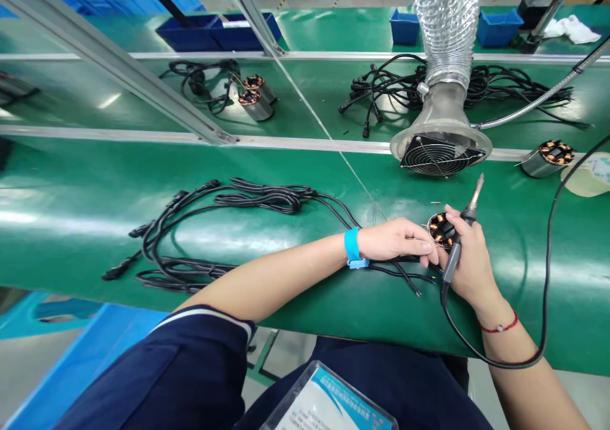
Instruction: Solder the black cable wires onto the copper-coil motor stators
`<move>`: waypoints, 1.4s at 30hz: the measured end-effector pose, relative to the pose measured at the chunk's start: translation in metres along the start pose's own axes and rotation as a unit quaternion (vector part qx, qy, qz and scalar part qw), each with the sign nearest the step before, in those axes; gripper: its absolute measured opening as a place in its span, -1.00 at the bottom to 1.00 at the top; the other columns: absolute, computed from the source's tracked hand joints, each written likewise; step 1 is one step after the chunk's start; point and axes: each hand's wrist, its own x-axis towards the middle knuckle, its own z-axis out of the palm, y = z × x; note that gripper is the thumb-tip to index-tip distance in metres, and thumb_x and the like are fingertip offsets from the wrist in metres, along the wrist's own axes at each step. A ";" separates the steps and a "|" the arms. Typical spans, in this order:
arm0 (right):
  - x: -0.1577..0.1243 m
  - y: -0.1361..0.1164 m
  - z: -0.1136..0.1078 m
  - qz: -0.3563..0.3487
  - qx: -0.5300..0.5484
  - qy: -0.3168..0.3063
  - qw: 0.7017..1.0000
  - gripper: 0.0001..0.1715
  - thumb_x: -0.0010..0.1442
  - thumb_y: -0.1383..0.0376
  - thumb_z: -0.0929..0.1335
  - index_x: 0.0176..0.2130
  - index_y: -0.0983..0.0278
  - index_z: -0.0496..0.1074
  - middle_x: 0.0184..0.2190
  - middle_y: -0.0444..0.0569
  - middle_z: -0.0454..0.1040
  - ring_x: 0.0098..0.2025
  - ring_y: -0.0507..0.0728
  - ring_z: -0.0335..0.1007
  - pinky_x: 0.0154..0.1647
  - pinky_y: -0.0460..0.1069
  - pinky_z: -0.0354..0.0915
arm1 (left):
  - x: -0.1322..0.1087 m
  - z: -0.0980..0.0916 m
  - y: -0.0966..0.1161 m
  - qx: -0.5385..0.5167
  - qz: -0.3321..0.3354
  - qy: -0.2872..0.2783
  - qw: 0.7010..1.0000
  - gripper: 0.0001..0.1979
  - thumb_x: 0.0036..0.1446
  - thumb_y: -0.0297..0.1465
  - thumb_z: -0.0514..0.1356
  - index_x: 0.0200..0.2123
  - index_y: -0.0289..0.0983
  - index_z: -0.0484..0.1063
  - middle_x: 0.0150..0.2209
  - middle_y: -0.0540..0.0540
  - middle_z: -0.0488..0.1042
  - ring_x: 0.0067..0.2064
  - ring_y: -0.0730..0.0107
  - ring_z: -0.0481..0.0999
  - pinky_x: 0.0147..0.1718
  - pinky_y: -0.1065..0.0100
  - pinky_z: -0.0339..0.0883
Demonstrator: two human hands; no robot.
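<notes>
A soldering iron [456, 252] rests in my right hand [469, 268], its bare metal tip pointing up and away from me. The thumb and fingers of that hand also touch a wire-wound motor stator [441, 230] with copper coils. At the stator's left edge, my left hand [405, 242] has its thumb and fingers pinched together. What lies between those fingertips is too small to tell. Black cables [267, 198] with plug ends lie to the left, and their stripped ends [417, 290] come out below my left wrist.
A fume extractor hood [441, 131] with a fan grille hangs just beyond my hands. Another stator [548, 158] stands at the right, and two more [257, 100] at the back left. Bundled cables [381, 90] lie behind the rail. The iron's cord [548, 277] loops past my right forearm.
</notes>
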 end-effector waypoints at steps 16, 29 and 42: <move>-0.001 -0.040 -0.030 0.075 0.213 0.123 0.966 -0.55 0.22 0.37 0.35 0.09 0.14 0.24 -0.18 -0.06 0.58 -0.26 0.08 0.56 -0.13 0.10 0.50 | -0.024 -0.003 0.018 0.237 -0.018 0.108 0.965 -0.86 0.12 -0.38 0.16 -0.31 -0.34 0.43 -0.43 0.01 0.41 -0.46 0.54 0.27 -0.41 0.47 0.17; 0.022 -0.068 -0.014 0.137 0.314 0.143 0.929 -0.57 0.20 0.33 0.38 0.04 0.11 0.24 -0.33 -0.14 0.54 -0.36 0.03 0.52 -0.40 -0.06 0.47 | -0.024 -0.002 0.018 0.113 0.043 0.149 0.982 -0.68 0.24 -0.25 0.06 -0.29 -0.37 0.48 -0.40 -0.07 0.46 -0.36 0.49 0.35 -0.30 0.45 0.26; 0.018 -0.078 -0.013 0.096 0.314 0.084 0.941 -0.50 0.19 0.39 0.38 0.08 0.12 0.21 -0.29 -0.15 0.49 -0.32 0.00 0.48 -0.27 -0.03 0.49 | -0.028 0.008 0.027 0.195 0.045 0.084 0.976 -0.57 0.32 -0.19 -0.04 -0.48 -0.32 0.38 -0.45 -0.04 0.43 -0.34 0.47 0.35 -0.24 0.42 0.25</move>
